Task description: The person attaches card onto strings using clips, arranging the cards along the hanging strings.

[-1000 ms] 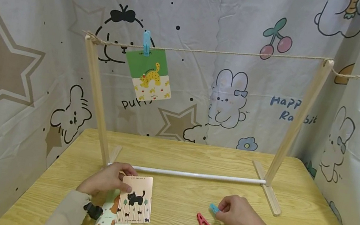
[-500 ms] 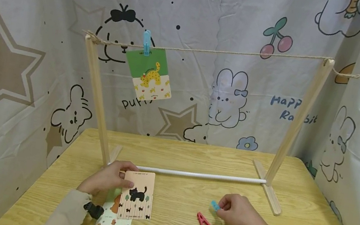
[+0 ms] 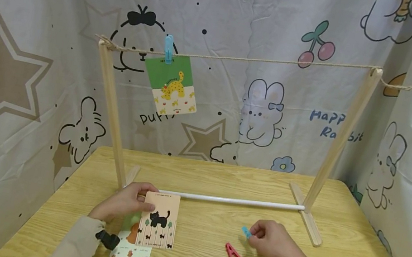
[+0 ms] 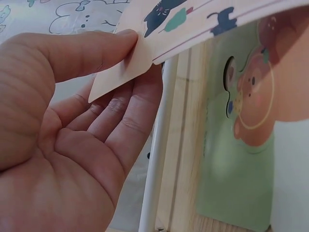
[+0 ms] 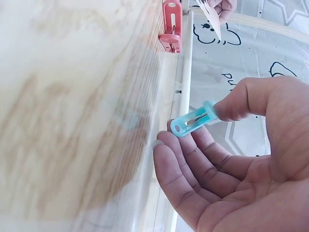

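Note:
My left hand (image 3: 124, 201) pinches a peach card with a black cat (image 3: 157, 225) by its upper left edge, thumb on the front and fingers behind, as the left wrist view shows. Under it on the table lies a green and white card with a brown bear (image 4: 253, 96), partly covered by the cat card in the head view. On the right, my right hand (image 3: 270, 241) holds a light blue clothespin (image 5: 195, 120) between thumb and fingertips, over the table. Just left of that hand lies a red clothespin (image 3: 233, 255).
A wooden frame with two posts (image 3: 337, 147) and a white bottom rod (image 3: 234, 201) stands on the table (image 3: 204, 229). Along its top runs a twine line (image 3: 267, 61). A leopard card (image 3: 173, 90) hangs near the left post from another blue clothespin (image 3: 168, 49). A printed curtain surrounds the table.
My left hand has raised the cat card slightly up and away, uncovering a bit more of the bear card's lower part. My right hand has shifted only a little with the blue clothespin.

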`<state>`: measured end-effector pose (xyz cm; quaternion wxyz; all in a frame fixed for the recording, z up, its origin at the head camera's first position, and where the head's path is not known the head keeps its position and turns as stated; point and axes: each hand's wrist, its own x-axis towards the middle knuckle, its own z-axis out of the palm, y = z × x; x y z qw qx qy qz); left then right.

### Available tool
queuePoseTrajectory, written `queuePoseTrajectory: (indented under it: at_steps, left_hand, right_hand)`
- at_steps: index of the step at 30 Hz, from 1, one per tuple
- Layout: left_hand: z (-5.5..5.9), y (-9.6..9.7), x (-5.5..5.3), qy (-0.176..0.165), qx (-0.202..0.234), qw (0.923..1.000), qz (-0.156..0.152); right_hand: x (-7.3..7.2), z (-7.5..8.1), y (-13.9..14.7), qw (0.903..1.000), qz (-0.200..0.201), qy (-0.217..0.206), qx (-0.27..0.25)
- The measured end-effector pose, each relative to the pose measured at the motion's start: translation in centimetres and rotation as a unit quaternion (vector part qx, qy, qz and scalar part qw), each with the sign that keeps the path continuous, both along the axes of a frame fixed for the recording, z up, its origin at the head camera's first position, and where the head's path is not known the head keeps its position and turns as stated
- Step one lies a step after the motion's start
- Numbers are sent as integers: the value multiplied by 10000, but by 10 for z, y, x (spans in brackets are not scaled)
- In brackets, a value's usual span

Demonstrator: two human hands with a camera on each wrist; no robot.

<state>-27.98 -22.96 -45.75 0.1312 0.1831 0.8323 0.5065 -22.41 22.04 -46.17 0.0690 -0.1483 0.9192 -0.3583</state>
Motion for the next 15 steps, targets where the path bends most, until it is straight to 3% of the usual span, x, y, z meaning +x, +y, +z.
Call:
queuePoseTrajectory:
  at_steps: [15]
  left_hand:
    - [4,0,1,-91,311,9993,-179]
  right_hand:
    - [-3,2,-1,9994,-158,182,-246]
